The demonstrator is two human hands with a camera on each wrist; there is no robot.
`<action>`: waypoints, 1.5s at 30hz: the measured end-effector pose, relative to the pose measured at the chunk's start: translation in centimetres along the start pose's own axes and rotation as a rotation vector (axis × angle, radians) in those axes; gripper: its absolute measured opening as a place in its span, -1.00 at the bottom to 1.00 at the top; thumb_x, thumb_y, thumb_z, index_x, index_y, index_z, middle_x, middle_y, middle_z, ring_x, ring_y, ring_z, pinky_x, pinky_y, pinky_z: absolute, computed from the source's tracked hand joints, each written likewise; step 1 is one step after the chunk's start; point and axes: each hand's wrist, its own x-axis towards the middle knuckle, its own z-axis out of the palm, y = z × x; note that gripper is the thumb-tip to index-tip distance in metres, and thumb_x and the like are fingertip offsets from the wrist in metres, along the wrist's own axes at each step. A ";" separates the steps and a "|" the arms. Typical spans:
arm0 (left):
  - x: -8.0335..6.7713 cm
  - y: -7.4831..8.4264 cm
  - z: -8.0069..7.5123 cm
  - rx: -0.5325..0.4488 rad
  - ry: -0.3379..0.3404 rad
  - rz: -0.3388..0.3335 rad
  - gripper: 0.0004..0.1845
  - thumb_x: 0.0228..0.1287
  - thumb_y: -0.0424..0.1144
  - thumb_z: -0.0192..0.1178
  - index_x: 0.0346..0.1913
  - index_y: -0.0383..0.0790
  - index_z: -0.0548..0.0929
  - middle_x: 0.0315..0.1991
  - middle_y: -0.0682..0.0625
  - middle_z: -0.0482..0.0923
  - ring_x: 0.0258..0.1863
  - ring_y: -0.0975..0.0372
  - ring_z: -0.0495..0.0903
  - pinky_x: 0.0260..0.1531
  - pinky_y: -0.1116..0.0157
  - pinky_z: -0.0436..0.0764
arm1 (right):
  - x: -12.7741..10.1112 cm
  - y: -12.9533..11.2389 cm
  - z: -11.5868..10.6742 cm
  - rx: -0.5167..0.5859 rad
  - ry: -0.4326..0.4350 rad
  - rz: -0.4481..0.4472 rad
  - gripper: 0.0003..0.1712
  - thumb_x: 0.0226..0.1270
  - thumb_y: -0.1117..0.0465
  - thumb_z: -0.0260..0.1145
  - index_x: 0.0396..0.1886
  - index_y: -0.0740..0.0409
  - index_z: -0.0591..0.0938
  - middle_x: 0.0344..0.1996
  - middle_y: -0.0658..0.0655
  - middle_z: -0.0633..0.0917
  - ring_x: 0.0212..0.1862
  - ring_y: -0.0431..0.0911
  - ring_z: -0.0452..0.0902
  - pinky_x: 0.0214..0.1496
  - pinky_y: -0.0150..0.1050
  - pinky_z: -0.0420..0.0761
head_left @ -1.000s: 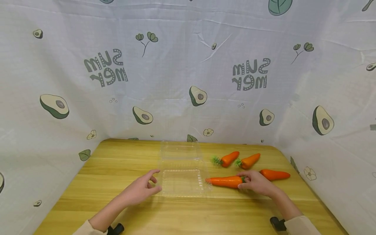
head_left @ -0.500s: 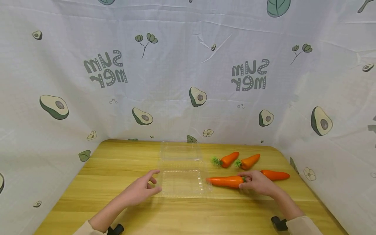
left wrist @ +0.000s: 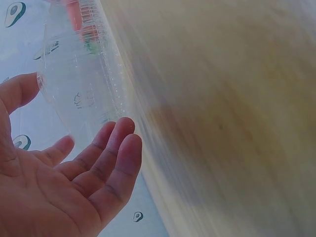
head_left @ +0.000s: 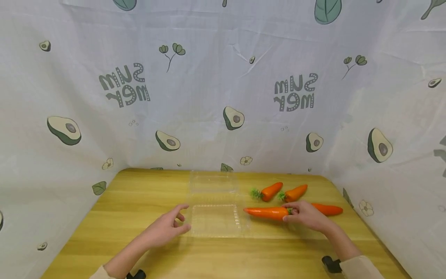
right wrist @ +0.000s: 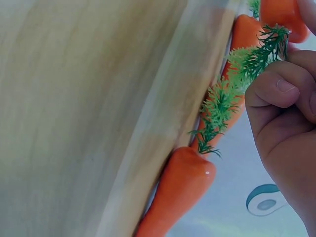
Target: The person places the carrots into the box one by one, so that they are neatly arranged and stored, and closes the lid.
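My right hand (head_left: 306, 216) pinches an orange toy carrot (head_left: 266, 212) at its leafy top; the carrot points left, its tip at the right edge of a clear plastic clamshell box (head_left: 216, 235). In the right wrist view, thumb and fingers close round the held carrot's (right wrist: 282, 14) top end beside the green leaves. The box lies on the table with its lid (head_left: 213, 183) folded back. Beside the box's left edge is my left hand (head_left: 166, 228), fingers loosely spread and holding nothing. In the left wrist view its fingertips (left wrist: 129, 148) are close to the box wall (left wrist: 91, 94); contact is unclear.
Two shorter carrots (head_left: 272, 191) (head_left: 296, 193) with leafy tops lie at the back right of the wooden table (head_left: 146, 193). Another long carrot (head_left: 328, 209) lies behind my right hand, its top hidden. A patterned white cloth (head_left: 195, 97) surrounds the table at the back and sides.
The held carrot's tip has risen slightly and now shows in front of the box's right edge. The head view has tilted up a little. My left hand stays in place.
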 end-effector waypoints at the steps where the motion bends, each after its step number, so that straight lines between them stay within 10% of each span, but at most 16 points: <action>1: -0.1 -0.1 0.1 -0.001 -0.001 -0.001 -0.22 0.38 0.10 0.27 0.54 -0.08 0.23 0.14 -0.15 0.55 -0.04 0.10 0.61 -0.19 0.04 0.62 | 0.0 0.0 0.0 0.001 -0.004 0.003 -0.31 0.36 0.07 0.41 0.25 0.54 0.52 -0.70 -0.11 0.19 -0.64 -0.30 -0.04 -0.60 -0.32 0.13; 45: -0.2 0.0 0.2 0.006 0.010 -0.002 -0.22 0.38 0.10 0.27 0.54 -0.07 0.23 0.12 -0.12 0.55 -0.06 0.13 0.62 -0.20 0.06 0.61 | 0.3 -2.4 -3.5 -0.089 0.056 -0.043 -0.36 0.38 0.05 0.39 0.25 0.46 0.55 -0.67 -0.12 0.26 -0.67 -0.32 0.06 -0.56 -0.37 0.16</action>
